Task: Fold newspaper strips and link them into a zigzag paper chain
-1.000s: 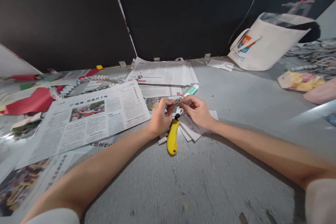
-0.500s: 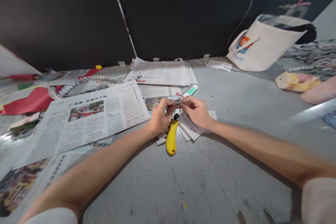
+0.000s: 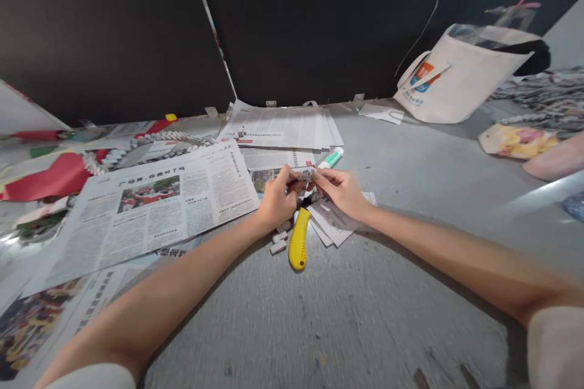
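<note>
Between my hands is a small folded piece of newspaper (image 3: 305, 175). My left hand (image 3: 278, 197) pinches it with thumb and forefinger, and my right hand (image 3: 340, 191) grips its other end with the fingertips. Just below lies a utility knife with a yellow handle (image 3: 298, 240); its front part is hidden under the hands. Several small folded paper pieces (image 3: 279, 242) lie left of the handle. Under my right hand rest cut paper sheets (image 3: 331, 225). A tube with a green and white body (image 3: 332, 158) lies just beyond the fingers.
Newspaper sheets (image 3: 150, 200) spread over the left side, with a stack of paper (image 3: 278, 124) at the back. Chains of folded paper (image 3: 118, 155) and red paper (image 3: 50, 176) lie far left. A white tote bag (image 3: 465, 76) stands back right before a dark panel (image 3: 319, 24). Another person's limb (image 3: 556, 158) shows at right.
The folded paper has turned between my fingers and shows more of its face. My hands stay in nearly the same place. The small pieces by the knife are a little more visible.
</note>
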`<state>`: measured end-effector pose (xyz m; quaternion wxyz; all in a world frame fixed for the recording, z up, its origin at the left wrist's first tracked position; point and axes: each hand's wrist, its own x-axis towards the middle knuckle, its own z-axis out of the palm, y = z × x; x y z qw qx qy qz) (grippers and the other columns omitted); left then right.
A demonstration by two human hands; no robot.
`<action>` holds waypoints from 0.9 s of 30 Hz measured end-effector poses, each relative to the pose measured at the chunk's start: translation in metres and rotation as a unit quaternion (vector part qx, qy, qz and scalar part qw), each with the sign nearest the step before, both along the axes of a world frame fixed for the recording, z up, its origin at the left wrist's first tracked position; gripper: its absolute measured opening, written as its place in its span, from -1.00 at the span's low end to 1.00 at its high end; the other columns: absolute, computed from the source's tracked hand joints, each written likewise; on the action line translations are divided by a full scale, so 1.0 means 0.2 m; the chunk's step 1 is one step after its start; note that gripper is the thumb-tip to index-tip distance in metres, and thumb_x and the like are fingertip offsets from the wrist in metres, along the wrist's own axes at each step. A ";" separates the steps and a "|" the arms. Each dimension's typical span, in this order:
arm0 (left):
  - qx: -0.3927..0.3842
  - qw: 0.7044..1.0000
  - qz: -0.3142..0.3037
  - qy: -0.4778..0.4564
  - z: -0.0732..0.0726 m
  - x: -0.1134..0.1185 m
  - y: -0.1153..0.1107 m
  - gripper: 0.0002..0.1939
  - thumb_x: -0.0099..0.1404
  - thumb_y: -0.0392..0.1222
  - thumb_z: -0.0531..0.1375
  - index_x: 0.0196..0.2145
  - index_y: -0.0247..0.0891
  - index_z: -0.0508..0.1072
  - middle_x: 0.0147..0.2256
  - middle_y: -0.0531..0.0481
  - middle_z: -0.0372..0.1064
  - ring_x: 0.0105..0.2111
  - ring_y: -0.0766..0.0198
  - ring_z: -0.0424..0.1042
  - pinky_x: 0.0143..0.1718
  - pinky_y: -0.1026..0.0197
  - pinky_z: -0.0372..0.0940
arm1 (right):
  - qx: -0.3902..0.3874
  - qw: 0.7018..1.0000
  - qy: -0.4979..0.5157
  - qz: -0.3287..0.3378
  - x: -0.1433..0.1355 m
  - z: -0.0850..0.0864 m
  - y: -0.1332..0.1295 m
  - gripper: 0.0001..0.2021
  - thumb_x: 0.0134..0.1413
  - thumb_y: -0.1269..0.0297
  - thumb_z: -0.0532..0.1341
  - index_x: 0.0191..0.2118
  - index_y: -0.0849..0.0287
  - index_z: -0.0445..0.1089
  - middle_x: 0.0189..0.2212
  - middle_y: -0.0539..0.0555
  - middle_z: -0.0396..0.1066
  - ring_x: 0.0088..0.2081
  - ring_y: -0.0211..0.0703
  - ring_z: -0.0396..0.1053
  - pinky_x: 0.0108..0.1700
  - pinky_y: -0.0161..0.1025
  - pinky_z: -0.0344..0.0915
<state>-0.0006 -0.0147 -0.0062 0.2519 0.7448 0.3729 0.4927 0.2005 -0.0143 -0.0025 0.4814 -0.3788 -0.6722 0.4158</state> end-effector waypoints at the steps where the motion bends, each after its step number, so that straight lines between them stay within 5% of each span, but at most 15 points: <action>1: -0.008 1.000 0.001 0.003 0.00 0.00 0.00 -0.82 0.35 -0.38 0.17 -0.23 -0.14 0.23 -0.37 0.05 0.54 -0.36 0.27 0.55 -0.31 0.23 0.35 | 0.004 1.000 -0.003 -0.011 0.00 0.00 0.00 -0.63 0.42 -0.02 0.26 -0.36 0.12 0.55 -0.49 0.01 0.42 -0.44 -0.19 0.31 -0.36 -0.17 0.23; 6: -0.033 0.998 -0.012 0.046 0.01 -0.01 0.00 -0.85 0.34 -0.37 0.14 -0.26 -0.15 0.24 -0.37 0.04 0.53 -0.37 0.26 0.53 -0.31 0.21 0.33 | 0.034 0.998 0.003 -0.061 -0.01 -0.02 0.01 -0.79 0.34 0.06 0.34 -0.07 0.06 0.55 -0.25 0.06 0.53 -0.29 -0.13 0.41 -0.24 -0.16 0.33; 12: -0.055 0.996 -0.032 0.063 0.02 -0.01 0.00 -0.86 0.36 -0.36 0.13 -0.24 -0.15 0.25 -0.39 0.06 0.50 -0.37 0.27 0.50 -0.30 0.21 0.34 | 0.061 0.996 -0.030 -0.058 -0.01 -0.01 0.02 -0.81 0.34 0.12 0.33 -0.25 0.09 0.56 -0.34 0.05 0.48 -0.31 -0.12 0.40 -0.24 -0.14 0.30; 17: -0.091 0.992 -0.066 0.058 0.02 0.00 0.02 -0.83 0.32 -0.39 0.15 -0.30 -0.16 0.23 -0.44 0.11 0.43 -0.40 0.30 0.48 -0.33 0.23 0.32 | 0.010 0.997 0.004 -0.080 -0.01 -0.01 0.03 -0.77 0.28 0.07 0.37 -0.29 0.12 0.57 -0.41 0.03 0.44 -0.39 -0.17 0.29 -0.33 -0.17 0.20; 27: -0.203 0.976 -0.074 -0.026 0.04 0.01 0.03 -0.81 0.32 -0.33 0.20 -0.29 -0.16 0.20 -0.50 0.16 0.35 -0.47 0.32 0.49 -0.36 0.25 0.34 | 0.002 0.998 0.003 -0.062 -0.02 0.02 0.00 -0.78 0.35 0.04 0.30 -0.15 0.09 0.45 -0.29 0.03 0.45 -0.36 -0.18 0.31 -0.30 -0.18 0.25</action>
